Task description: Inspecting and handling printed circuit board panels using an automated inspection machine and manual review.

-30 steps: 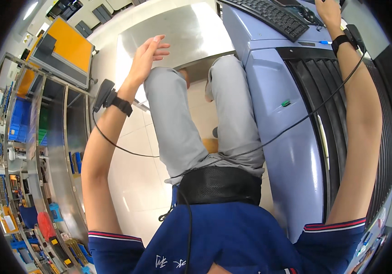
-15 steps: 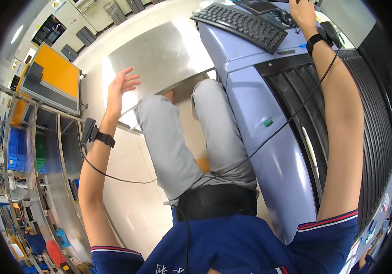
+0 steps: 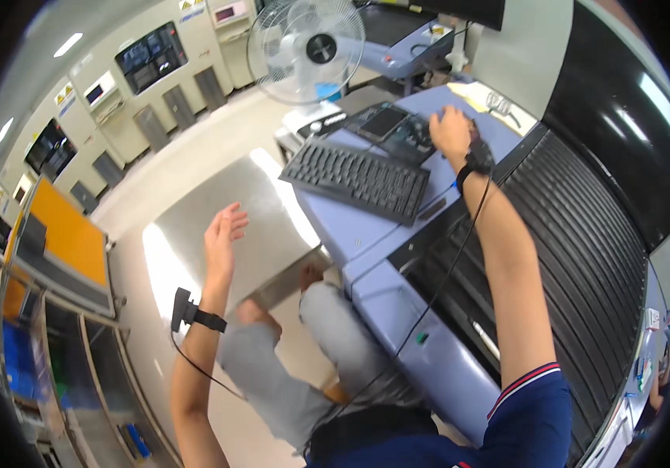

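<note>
My left hand (image 3: 224, 232) hangs in the air over a shiny metal table (image 3: 218, 183), its fingers apart and nothing in them. My right hand (image 3: 452, 134) is at the top of a blue-grey machine (image 3: 327, 222), its fingers curled down beside a dark pad (image 3: 401, 136). What the right fingers hold, if anything, is hidden. A black keyboard (image 3: 354, 179) lies on the machine, left of that hand and nearer to me. Behind the keyboard sits a dark flat device (image 3: 383, 122).
A white standing fan (image 3: 307, 48) is beyond the machine. Black ribbed bellows (image 3: 569, 265) run along my right, under my forearm. To the left are a metal shelf rack (image 3: 77, 366) and an orange-panelled cart (image 3: 69, 234). A cable (image 3: 448, 273) trails from my right wrist.
My view has tilted up, so the fan and the far machines now show. My right hand has come lower in the picture, near the keyboard. My left hand stays open over the table.
</note>
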Action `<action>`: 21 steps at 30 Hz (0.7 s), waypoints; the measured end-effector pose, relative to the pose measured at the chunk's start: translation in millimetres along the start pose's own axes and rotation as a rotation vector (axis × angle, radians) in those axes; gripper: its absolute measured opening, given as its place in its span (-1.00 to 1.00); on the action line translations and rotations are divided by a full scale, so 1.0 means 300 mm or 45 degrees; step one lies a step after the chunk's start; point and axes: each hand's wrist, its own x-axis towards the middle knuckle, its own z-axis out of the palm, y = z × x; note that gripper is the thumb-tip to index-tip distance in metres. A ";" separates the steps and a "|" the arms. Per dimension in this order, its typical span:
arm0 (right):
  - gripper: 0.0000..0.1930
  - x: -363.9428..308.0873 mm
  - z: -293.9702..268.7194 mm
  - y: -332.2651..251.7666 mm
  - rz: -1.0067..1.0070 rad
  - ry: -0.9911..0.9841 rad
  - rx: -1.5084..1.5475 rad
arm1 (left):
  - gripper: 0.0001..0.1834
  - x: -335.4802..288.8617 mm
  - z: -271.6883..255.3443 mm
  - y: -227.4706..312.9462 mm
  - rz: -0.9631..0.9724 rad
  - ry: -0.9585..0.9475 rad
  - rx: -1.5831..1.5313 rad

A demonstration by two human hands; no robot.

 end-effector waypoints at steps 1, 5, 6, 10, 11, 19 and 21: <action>-0.51 -0.008 0.008 0.030 -0.017 0.040 -0.001 | -0.39 0.050 0.067 -0.008 -0.005 0.010 0.021; -0.48 -0.045 0.082 -0.034 0.082 -0.247 0.092 | -0.37 0.257 0.203 -0.154 0.222 0.080 0.218; -0.48 -0.052 0.111 -0.025 0.033 -0.200 0.100 | -0.40 0.303 0.260 -0.210 0.235 0.062 0.111; -0.42 -0.054 0.177 -0.075 -0.044 -0.236 0.091 | -0.39 0.351 0.310 -0.352 0.252 -0.059 -0.084; -0.42 -0.045 0.191 -0.061 -0.022 -0.231 0.074 | -0.39 0.368 0.332 -0.342 0.251 -0.086 -0.093; -0.52 -0.038 0.206 -0.027 -0.106 -0.131 0.117 | -0.50 0.367 0.362 -0.251 0.299 -0.195 -0.163; -0.53 -0.052 0.215 -0.028 -0.088 -0.123 0.123 | -0.49 0.354 0.372 -0.246 0.300 -0.192 -0.199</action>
